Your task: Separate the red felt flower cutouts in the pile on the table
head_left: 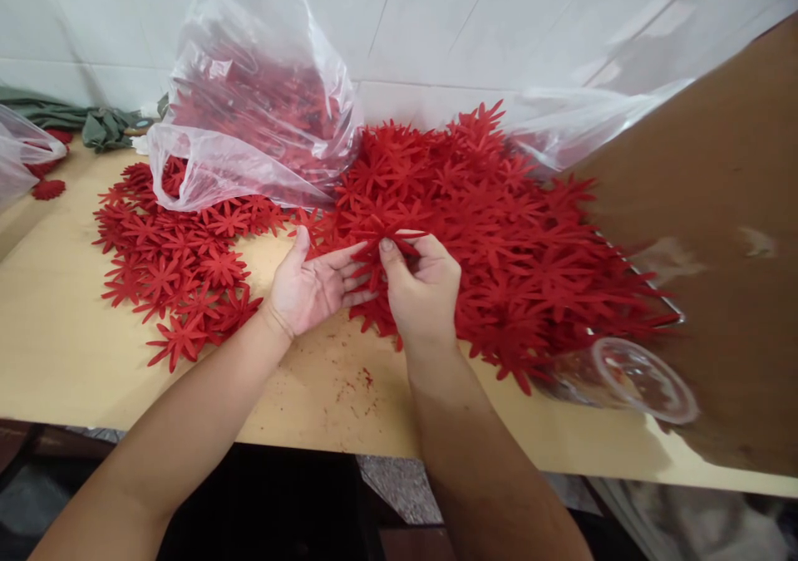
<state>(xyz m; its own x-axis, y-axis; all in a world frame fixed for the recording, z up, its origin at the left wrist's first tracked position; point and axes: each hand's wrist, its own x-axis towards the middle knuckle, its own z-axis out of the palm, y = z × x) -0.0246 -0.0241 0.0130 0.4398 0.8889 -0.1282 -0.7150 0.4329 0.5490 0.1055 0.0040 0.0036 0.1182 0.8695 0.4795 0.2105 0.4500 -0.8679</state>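
Observation:
Between thumb and fingers, my right hand (424, 282) pinches a red flower-shaped cutout (375, 253) with narrow petals. My left hand (317, 291) is turned palm up, fingers stretched out, its fingertips by the petals of that cutout. Behind and right of my hands rises a large heap of similar red flower cutouts (499, 237). A smaller pile of red flower cutouts (180, 253) spreads over the table to the left of my left hand.
A clear plastic bag (262, 129) full of red pieces stands by the tiled wall. At right, a clear plastic cup (645, 378) lies against a brown board (716, 253). Green cloth (105, 125) lies at the back left. Red scraps dot the pale table (299, 411).

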